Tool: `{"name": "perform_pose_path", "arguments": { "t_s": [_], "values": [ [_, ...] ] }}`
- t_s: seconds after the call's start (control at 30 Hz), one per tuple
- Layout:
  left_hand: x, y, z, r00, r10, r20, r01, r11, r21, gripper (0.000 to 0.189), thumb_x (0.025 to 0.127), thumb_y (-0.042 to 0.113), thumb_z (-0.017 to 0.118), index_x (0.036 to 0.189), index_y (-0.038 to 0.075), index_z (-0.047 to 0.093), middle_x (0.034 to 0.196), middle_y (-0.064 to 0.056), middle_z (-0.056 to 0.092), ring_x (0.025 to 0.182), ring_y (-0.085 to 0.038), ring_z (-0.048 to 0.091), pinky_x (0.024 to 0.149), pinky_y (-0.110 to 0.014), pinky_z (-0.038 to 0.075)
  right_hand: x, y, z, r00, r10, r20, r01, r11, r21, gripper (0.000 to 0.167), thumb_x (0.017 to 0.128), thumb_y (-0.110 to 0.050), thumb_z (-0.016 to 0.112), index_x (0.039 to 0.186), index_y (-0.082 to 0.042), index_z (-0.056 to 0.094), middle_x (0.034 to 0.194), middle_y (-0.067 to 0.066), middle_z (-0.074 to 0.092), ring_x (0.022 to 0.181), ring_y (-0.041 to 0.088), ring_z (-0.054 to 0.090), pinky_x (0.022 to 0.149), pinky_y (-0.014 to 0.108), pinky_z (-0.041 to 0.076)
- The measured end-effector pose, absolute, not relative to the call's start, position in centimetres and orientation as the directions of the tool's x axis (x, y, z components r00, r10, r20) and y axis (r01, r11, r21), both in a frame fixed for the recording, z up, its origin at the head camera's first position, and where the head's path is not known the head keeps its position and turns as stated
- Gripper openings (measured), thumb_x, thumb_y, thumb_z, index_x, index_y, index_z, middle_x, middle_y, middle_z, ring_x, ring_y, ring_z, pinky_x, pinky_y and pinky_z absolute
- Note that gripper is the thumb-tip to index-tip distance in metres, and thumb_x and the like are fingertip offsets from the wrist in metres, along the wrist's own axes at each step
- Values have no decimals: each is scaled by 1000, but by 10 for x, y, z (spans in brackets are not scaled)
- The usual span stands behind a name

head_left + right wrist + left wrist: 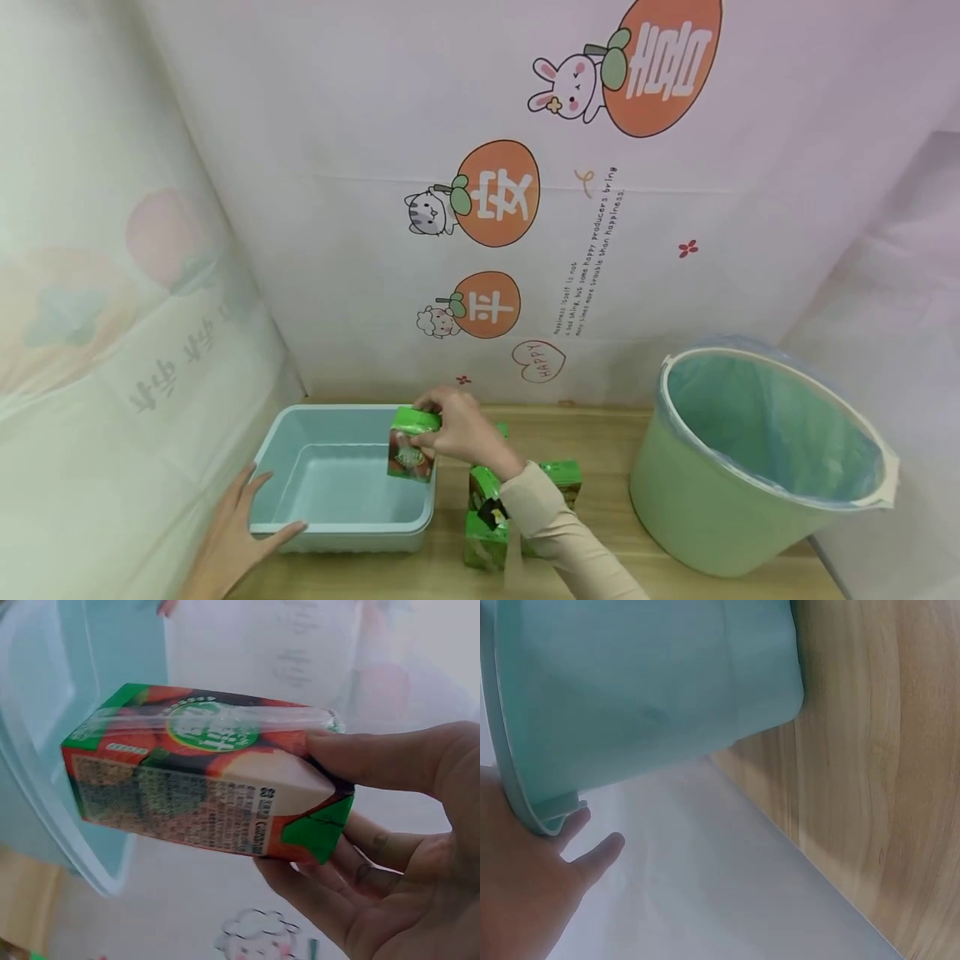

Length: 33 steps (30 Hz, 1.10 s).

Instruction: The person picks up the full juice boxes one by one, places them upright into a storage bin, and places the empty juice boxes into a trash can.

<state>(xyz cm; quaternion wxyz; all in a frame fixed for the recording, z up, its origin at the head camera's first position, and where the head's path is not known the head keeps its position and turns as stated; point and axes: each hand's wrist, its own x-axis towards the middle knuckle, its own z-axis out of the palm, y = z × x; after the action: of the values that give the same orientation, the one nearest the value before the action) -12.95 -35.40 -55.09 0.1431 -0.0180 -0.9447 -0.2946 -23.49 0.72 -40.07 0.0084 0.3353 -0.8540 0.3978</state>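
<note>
While the right hand pinches a carton over the right end of a blue tub, the left hand (fingers spread wide) touches its rim. Other green cartons sit between tub and bucket.

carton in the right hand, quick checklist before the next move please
1. Grip: ok, the right hand holds the carton between thumb and fingers.
2. Room in the blue tub: ok, its floor is bare.
3. Left hand on the tub: ok, it touches the rim.
4. Carton set down in the tub: not ok, it is held up near the right rim.
5. Carton's exact gap from that rim: cannot tell, the views do not settle it.
</note>
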Motion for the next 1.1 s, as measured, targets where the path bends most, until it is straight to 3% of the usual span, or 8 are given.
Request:
{"name": "perform_pose_path", "arguments": {
  "t_s": [0.23,0.47,0.73,0.93,1.1],
  "values": [
    [-130,-356,-548,-951,-48,305,127,839,529,97,80,44,92,150,-4,44,162,-36,26,138,-64,32,96,-80,37,-228,-20,-431,-789,-549,276,-560,458,-690,34,87,-12,89,115,-2,74,108,6,68,88,9,60,76,19,54],
    [-130,-357,-547,-955,-55,292,109,849,517,97,81,45,91,150,-3,44,162,-35,27,139,-63,32,96,-78,37,-220,-42,-471,-794,-558,242,-569,543,-617,36,88,-16,89,119,-6,73,108,1,66,87,6,58,74,17,53],
    [-130,-354,-549,-964,-65,260,83,850,521,98,82,46,90,151,-4,42,163,-35,25,139,-63,32,96,-79,38,-216,-54,-501,-798,-576,175,-549,576,-606,35,84,-9,91,115,-7,75,108,4,66,82,5,55,67,16,49],
    [-129,-352,-551,-968,-74,238,65,846,529,98,83,46,90,151,-4,42,163,-35,24,137,-64,32,94,-81,38,-212,-57,-511,-803,-574,164,-559,626,-544,36,80,-9,92,112,-8,76,109,3,67,81,5,56,69,16,48],
    [-130,-351,-555,-954,-80,288,89,844,529,96,80,44,92,148,-5,46,160,-36,29,135,-64,35,93,-79,39,-214,-60,-517,-769,-608,200,-628,659,-414,34,79,-13,94,107,-8,76,100,0,67,80,5,56,73,17,49]
  ]
}}
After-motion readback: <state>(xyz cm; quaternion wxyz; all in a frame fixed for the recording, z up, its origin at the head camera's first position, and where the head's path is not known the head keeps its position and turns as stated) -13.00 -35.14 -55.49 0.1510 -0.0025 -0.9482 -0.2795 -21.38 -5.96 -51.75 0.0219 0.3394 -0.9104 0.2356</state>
